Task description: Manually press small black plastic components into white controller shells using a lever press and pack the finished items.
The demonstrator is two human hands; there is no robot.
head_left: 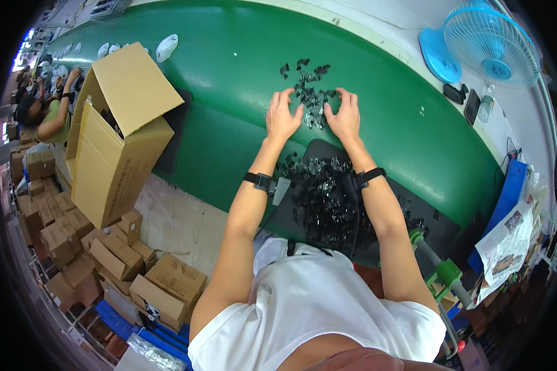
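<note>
A loose cluster of small, glossy black plastic pieces is spread on the green tabletop. At its left edge is my left hand, thumb held away from the curved fingers. My right hand mirrors it on the other side, also open, with the thumb near the lower pieces. I see nothing gripped in either hand. Closer to my body, a much larger heap of the same black pieces covers part of a dark mat. My forearms pass on both sides of that heap and hide some of it.
A large open carton stands to the left, with many smaller boxes beyond and below. Blue fan, phone and bottle line the far right ledge. A co-worker sits at far left.
</note>
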